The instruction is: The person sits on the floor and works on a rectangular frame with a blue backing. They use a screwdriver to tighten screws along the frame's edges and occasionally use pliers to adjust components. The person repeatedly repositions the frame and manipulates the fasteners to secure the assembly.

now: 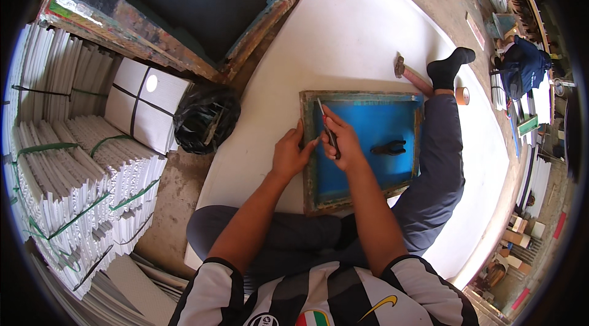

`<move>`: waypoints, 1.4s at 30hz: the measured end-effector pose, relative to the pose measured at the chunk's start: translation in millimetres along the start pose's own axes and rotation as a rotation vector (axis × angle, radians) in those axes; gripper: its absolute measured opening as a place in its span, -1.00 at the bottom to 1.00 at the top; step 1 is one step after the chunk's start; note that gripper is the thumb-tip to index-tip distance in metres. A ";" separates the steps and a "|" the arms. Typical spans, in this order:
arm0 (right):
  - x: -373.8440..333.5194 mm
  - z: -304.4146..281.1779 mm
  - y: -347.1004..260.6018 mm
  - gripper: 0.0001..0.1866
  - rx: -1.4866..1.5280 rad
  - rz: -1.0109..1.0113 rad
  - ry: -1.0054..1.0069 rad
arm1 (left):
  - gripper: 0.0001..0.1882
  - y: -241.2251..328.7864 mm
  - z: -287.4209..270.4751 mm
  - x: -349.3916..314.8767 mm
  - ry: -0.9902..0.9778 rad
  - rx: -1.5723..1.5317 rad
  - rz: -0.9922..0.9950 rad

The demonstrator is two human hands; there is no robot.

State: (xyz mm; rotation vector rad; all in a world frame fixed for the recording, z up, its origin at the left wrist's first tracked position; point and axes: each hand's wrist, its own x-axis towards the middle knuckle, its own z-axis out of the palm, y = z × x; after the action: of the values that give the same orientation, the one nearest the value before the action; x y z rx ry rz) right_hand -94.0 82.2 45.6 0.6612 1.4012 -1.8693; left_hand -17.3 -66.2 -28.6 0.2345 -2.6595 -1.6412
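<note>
A screen printing frame [310,186] with a worn wooden border and blue mesh lies across my lap and the white sheet. My left hand [291,153] grips its left rail, with the thumb over the top and the fingers along the outer side. In my right hand [345,142] is a screwdriver [332,136] with a dark and red handle, my fingers closed around it. Its metal shaft points away from me, near the frame's far left corner. Black pliers [389,147] rest on the mesh, right of my right hand.
My legs and a white sheet [270,111] surround the frame. A hammer [412,74] and a tape roll [462,96] lie by my right foot. Strapped white stacks [86,172], a black plastic bag [207,118] and a large framed screen [251,62] stand left. Another person [526,65] crouches far right.
</note>
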 end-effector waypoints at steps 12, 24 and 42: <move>4.3 14.2 14.2 -0.52 -1.171 -0.563 0.293 | -0.20 3.7 -2.1 2.4 -0.061 0.006 -0.065; 2.9 14.7 25.0 -0.53 -1.229 -0.634 0.352 | -0.21 2.9 -2.5 2.3 -0.046 -0.005 -0.037; -2.6 20.2 10.2 -0.52 -1.249 -0.511 0.338 | -0.21 3.8 -2.1 1.9 -0.022 -0.014 -0.036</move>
State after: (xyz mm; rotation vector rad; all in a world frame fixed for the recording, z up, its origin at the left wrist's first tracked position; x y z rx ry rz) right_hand -84.2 61.8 47.2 -0.0575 2.6982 -0.8139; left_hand -19.4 -66.7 -24.4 0.2664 -2.6747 -1.6815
